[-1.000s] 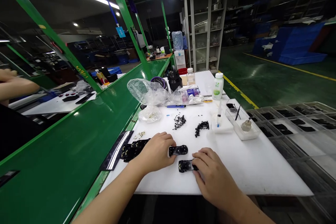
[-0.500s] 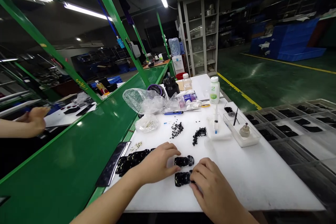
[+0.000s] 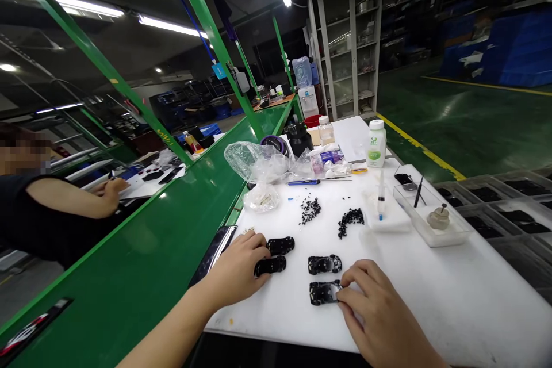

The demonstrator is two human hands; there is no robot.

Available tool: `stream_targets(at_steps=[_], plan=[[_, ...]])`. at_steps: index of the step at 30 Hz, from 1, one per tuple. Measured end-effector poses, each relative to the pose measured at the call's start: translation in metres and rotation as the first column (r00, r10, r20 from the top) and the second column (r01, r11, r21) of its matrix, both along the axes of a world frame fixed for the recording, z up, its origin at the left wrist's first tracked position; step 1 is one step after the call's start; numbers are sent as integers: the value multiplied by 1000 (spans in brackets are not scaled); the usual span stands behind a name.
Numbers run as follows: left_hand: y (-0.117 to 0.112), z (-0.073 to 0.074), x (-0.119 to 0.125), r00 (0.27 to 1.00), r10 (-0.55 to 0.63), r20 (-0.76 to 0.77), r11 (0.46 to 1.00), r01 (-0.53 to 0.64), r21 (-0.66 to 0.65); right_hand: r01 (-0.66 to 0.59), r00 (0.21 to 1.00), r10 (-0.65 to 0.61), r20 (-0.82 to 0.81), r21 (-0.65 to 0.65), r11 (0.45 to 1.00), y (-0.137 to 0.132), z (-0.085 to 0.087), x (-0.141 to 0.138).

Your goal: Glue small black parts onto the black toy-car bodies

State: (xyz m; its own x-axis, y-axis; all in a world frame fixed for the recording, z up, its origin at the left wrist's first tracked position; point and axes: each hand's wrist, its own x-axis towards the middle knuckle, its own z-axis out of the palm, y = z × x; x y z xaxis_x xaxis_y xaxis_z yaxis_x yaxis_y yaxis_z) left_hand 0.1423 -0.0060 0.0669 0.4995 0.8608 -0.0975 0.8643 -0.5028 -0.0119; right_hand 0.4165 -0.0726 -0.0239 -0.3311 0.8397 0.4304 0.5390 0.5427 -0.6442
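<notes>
Several small black plastic parts lie on the white table [image 3: 431,293]. My left hand [image 3: 235,267] rests on the table with its fingertips on one black part [image 3: 270,266]; another black part [image 3: 281,245] lies just beyond it. My right hand [image 3: 379,313] pinches the right end of a nearer black part [image 3: 324,292]. One more black part [image 3: 324,264] lies free between the hands. Two heaps of tiny black pieces [image 3: 350,220] sit farther back.
A clear tray [image 3: 431,223] with a tool and a syringe [image 3: 381,198] stands at right; plastic bags [image 3: 254,161], a blue pen [image 3: 304,182] and a white bottle [image 3: 375,144] stand at the back. A green conveyor [image 3: 142,253] runs along the left, where another person's arm [image 3: 73,201] works. Compartment trays [image 3: 509,207] lie at far right.
My left hand has drawn a black part away from the pile toward the left. The camera has swung a little left, and the other person's arm has come farther into view.
</notes>
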Motion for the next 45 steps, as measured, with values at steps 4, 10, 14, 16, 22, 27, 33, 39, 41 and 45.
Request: stream_targets(at_steps=[4,10,14,16,22,27,33,39,41,45], plan=[[5,1,4,999,-39,-28,999,39,-11,12,1000,-12,9,-14,1000,-1,2,1],[6,3,5,999,-46,-7,999,46,-6,17,1000,-16,4,-13,1000,-2,1,1],[16,4,6,993,-90,79,996,90,6,15,1000,-15,4,-21,1000,-3,0,1],[25,2,8,991,-112,76,994,111,24,24,1000,-24,9,-27,999,-3,1,1],[46,-7,14,987,-157,40,988,157,4,64,997,-66,41,32,997,-3,-2,0],[31,11,10,991,-121,59,992,118,50,79,995,-83,57,63,995,-2,-2,0],[-31,8,-10,989,-103,105,995,103,12,85,995,-90,33,137,987,0,-4,0],[-52,-20,-11,989,-80,122,993,67,101,115,992,-121,27,160,980,0,-8,-1],[-42,-15,-5,985,-82,154,994,69,89,102,994,-108,34,132,986,0,-7,-1],[4,-2,12,960,-96,264,995,90,33,91,995,-94,39,75,993,-1,-5,0]])
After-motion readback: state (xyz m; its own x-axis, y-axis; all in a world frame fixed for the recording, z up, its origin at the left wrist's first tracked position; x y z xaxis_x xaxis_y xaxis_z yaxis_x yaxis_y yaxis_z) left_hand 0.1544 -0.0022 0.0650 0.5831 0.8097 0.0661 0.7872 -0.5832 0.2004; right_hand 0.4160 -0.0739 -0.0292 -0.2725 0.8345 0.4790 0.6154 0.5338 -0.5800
